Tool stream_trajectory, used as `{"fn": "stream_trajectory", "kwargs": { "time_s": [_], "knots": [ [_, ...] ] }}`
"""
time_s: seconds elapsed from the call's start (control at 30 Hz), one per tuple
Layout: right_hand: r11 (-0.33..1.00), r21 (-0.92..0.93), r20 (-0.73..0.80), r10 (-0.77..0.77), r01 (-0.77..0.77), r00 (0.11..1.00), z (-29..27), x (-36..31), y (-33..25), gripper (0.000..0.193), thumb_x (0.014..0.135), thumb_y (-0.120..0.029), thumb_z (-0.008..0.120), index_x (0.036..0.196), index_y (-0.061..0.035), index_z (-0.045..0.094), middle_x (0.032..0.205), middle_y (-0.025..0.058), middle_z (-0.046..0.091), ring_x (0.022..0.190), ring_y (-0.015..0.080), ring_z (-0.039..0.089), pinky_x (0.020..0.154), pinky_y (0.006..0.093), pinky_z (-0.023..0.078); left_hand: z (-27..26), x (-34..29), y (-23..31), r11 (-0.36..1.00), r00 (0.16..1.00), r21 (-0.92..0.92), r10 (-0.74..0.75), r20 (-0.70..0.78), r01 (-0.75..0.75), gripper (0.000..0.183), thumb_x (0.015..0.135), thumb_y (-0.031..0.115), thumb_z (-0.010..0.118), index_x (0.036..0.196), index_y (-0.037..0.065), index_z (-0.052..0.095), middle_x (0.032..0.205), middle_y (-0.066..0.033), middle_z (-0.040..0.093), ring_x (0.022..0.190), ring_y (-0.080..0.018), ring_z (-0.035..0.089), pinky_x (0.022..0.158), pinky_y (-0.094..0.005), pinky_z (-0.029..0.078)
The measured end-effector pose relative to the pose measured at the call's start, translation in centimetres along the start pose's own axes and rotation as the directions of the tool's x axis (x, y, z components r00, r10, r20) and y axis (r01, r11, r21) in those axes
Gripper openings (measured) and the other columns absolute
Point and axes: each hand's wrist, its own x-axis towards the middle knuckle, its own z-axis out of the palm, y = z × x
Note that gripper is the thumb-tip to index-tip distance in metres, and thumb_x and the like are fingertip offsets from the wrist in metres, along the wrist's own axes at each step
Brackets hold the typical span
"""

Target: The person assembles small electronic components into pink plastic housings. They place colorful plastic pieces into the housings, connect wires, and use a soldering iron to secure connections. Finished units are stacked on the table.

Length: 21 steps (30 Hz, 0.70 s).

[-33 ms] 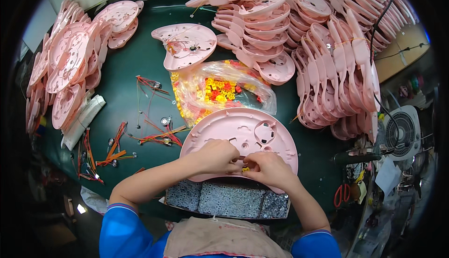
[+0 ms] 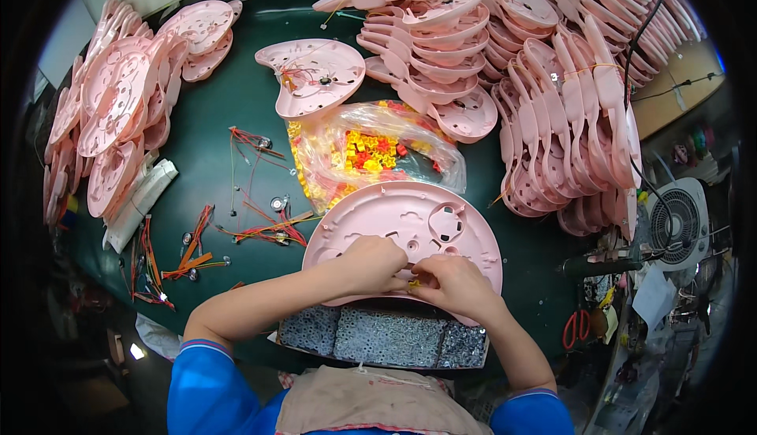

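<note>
A pink curved plastic shell [image 2: 359, 226], hollow side up, lies in front of me. Both hands work over its near part. My right hand [image 2: 453, 284] has its fingertips pinched round a small yellow plastic piece [image 2: 414, 284], low against the shell. My left hand [image 2: 372, 265] is closed just beside it, knuckles up. Its fingertips point down into the shell, and what they hold, if anything, is hidden. Beyond the shell, an open clear plastic bag [image 2: 323, 147] holds many yellow and red pieces [image 2: 371, 151] of similar size.
A divided tray of small metal parts [image 2: 386, 336] sits at the near edge. Wire bundles with small round parts [image 2: 276, 234] lie left. Stacked pink shells stand left [image 2: 118, 96] and right [image 2: 552, 120]; another shell [image 2: 315, 72] with wires lies behind the bag. Red-handled scissors [image 2: 576, 329] and a fan [image 2: 678, 222] are right.
My left hand has shifted very slightly to the right, toward the yellow piece. Everything else looks the same.
</note>
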Motion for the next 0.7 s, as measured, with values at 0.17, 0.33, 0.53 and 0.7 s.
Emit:
{"fn": "stream_trajectory", "kwargs": {
  "time_s": [0.17, 0.33, 0.53, 0.7],
  "knots": [
    [0.987, -0.161, 0.018, 0.008, -0.005, 1.0, 0.5, -0.1, 0.4, 0.023, 0.087, -0.022, 0.074, 0.098, -0.003, 0.076, 0.087, 0.0157, 0.073, 0.08, 0.0372, 0.071, 0.078, 0.0466, 0.056, 2.4, 1.6, 1.2, 0.99, 0.999, 0.136, 0.028, 0.043, -0.034, 0.019, 0.082, 0.022, 0.073, 0.088, 0.005, 0.079, 0.083, -0.0191, 0.074, 0.078, -0.0379, 0.075, 0.069, -0.0487, 0.06],
    [0.999, 0.019, -0.065, 0.045, -0.044, 0.997, 0.8, -0.5, 0.8, 0.017, 0.086, -0.02, 0.075, 0.093, -0.0045, 0.075, 0.084, 0.0139, 0.071, 0.076, 0.032, 0.071, 0.071, 0.0434, 0.056, 0.4, 0.8, -0.8, 0.955, 0.975, -0.2, 0.222, -0.007, -0.218, 0.022, 0.082, 0.013, 0.072, 0.102, 0.006, 0.076, 0.092, -0.0184, 0.073, 0.087, -0.0368, 0.073, 0.076, -0.0468, 0.058],
    [0.967, 0.135, 0.045, -0.226, 0.218, 0.973, 1.3, -4.3, -2.3, 0.012, 0.087, -0.015, 0.073, 0.093, -0.0046, 0.072, 0.087, 0.012, 0.07, 0.078, 0.0342, 0.07, 0.07, 0.0429, 0.057, 0.7, 0.2, -3.2, 0.846, 0.935, -0.426, 0.355, 0.004, -0.32, 0.027, 0.082, 0.012, 0.076, 0.108, 0.007, 0.071, 0.1, -0.0132, 0.071, 0.093, -0.0346, 0.069, 0.08, -0.0448, 0.055],
    [0.97, -0.161, 0.087, -0.169, 0.182, 0.982, 4.4, -6.4, -3.3, 0.013, 0.086, -0.018, 0.071, 0.083, -0.0064, 0.065, 0.083, 0.0099, 0.063, 0.069, 0.0311, 0.068, 0.058, 0.0448, 0.055, 0.1, 1.6, -3.0, 0.892, 0.904, -0.186, 0.425, 0.04, -0.411, 0.024, 0.079, 0.017, 0.08, 0.101, 0.01, 0.073, 0.097, -0.0068, 0.074, 0.095, -0.0305, 0.071, 0.079, -0.0447, 0.056]
  ]
}}
